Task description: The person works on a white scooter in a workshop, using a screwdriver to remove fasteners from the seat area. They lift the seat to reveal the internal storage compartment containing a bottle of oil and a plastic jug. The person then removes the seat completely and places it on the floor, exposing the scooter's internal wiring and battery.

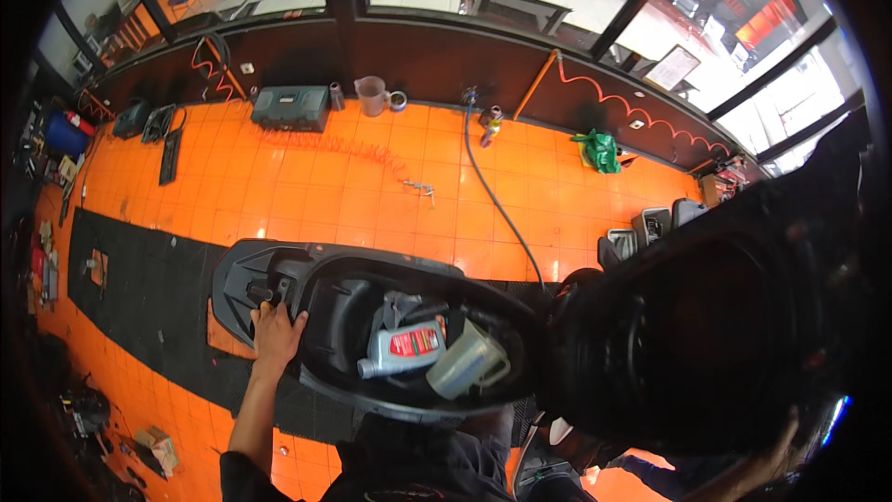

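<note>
My left hand (277,330) lies on the tail end of an open scooter storage compartment (321,353), thumb spread from the fingers. Its fingertips are beside a small dark knob-like part (263,293); any grip on that part does not show. Inside the compartment are a grey bottle with a red label (412,344), a translucent measuring jug (469,363) and a dark grey cloth-like item (401,309). A raised black seat (706,335) fills the right side. At its lower edge is my dim right hand (785,437), with its fingers hidden.
Black matting (139,270) covers part of the orange tiled floor. A dark hose (492,195) and a coiled red air hose (344,149) lie beyond the scooter. A green toolbox (290,109) stands by the wall; a blue-sleeved limb (650,474) shows at lower right.
</note>
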Demonstrator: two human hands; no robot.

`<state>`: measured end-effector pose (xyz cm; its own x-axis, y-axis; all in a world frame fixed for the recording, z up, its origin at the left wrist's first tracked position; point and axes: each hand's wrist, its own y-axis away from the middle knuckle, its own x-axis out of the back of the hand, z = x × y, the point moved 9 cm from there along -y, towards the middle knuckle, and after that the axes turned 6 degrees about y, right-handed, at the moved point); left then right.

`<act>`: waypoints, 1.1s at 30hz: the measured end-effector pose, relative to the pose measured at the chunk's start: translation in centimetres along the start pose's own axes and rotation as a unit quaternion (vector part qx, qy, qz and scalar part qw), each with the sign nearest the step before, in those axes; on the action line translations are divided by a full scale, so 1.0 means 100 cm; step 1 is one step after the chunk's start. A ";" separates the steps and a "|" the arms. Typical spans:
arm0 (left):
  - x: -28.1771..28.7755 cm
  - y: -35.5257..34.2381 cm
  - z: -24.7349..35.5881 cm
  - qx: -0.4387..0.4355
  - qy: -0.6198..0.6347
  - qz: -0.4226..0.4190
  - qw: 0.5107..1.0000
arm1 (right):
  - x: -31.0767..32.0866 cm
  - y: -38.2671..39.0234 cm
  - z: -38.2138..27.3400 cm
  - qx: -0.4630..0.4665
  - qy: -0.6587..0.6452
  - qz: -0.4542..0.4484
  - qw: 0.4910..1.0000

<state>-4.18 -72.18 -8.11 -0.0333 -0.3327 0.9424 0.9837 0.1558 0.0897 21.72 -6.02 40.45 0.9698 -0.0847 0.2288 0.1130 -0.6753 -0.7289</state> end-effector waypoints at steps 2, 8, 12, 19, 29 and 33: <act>-0.033 -0.018 -0.018 0.030 -0.020 0.003 0.999 | -0.067 0.012 0.005 0.061 0.038 -0.046 0.996; -0.138 -0.061 -0.029 0.120 -0.009 -0.002 0.993 | -0.281 0.085 0.056 0.198 0.062 -0.200 0.958; -0.214 -0.115 -0.008 0.158 -0.029 0.017 0.987 | -0.422 0.126 0.099 0.200 -0.014 -0.205 0.958; -0.381 -0.210 0.015 0.230 -0.022 -0.020 0.973 | -0.613 0.227 0.210 0.166 -0.066 -0.286 0.941; -0.508 -0.334 -0.017 0.174 -0.010 0.022 0.985 | -0.634 0.320 0.300 0.060 -0.007 -0.205 0.977; -0.521 -0.339 -0.026 0.156 0.019 0.041 0.987 | -0.600 0.328 0.294 0.069 0.265 -0.233 0.933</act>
<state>-35.31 -62.57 -61.06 0.0557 -0.3411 0.9384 0.8802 0.4605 0.1151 -26.42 -1.56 -16.13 0.5696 -0.1801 0.8020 0.5584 -0.6312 -0.5383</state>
